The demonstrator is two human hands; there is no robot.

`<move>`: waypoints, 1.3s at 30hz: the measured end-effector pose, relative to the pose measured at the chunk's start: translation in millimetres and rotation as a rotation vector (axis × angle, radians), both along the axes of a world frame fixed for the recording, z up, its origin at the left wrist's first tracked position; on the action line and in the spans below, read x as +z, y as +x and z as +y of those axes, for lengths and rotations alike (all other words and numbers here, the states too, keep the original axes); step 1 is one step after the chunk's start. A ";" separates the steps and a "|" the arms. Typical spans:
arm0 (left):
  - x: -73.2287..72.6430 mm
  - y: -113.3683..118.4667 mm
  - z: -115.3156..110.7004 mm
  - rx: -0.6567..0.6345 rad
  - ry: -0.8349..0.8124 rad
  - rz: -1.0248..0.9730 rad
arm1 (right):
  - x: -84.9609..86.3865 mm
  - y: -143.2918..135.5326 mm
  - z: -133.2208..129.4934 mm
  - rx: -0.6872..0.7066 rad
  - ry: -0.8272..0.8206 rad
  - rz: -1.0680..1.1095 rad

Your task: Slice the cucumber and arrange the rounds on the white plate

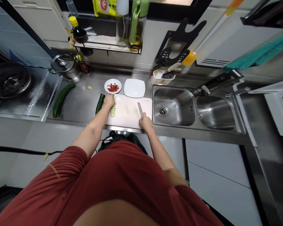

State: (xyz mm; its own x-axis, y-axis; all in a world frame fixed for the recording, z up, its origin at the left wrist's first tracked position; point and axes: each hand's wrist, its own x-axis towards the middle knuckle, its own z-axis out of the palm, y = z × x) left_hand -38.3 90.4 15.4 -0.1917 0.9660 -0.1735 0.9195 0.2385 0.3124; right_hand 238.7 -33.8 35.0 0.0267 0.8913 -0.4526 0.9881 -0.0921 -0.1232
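My right hand (146, 121) is closed round the handle of a knife (140, 110), whose blade points away from me over the right part of the white cutting board (126, 117). At the board's left side, my left hand (108, 101) has its fingers bent together against the upper end of a row of cucumber slices (112, 110). Whether anything is pinched in those fingers is hidden. A cut piece of cucumber (100, 104) lies just left of that hand. Beyond the board stand a white plate of chopped red pieces (113, 87) and a squarish white plate (134, 88).
A whole cucumber (62, 99) and a small cucumber end (89, 87) lie on the steel counter (82, 106) at left. Behind them stands a lidded pot (65, 67). A double sink (174, 106) adjoins the board's right side. Bottles fill a wall rack (108, 47).
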 end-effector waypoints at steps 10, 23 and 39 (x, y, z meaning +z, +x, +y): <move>-1.9 -2.9 9.8 0.009 -0.019 0.027 | 7.6 -1.3 -0.3 0.004 -0.032 0.004; 12.0 1.4 2.6 0.149 0.089 -0.117 | 9.6 -1.4 0.2 0.002 -0.038 0.010; -7.9 61.0 -63.1 0.028 -0.057 -0.398 | 6.8 -1.8 0.0 0.040 -0.004 0.001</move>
State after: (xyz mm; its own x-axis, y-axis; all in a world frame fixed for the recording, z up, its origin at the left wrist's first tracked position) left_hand 22.7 27.3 7.4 -0.1252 0.9481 -0.2923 0.7220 0.2892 0.6286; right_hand 236.9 -33.8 41.8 -0.0094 0.8899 -0.4561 0.9909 -0.0529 -0.1237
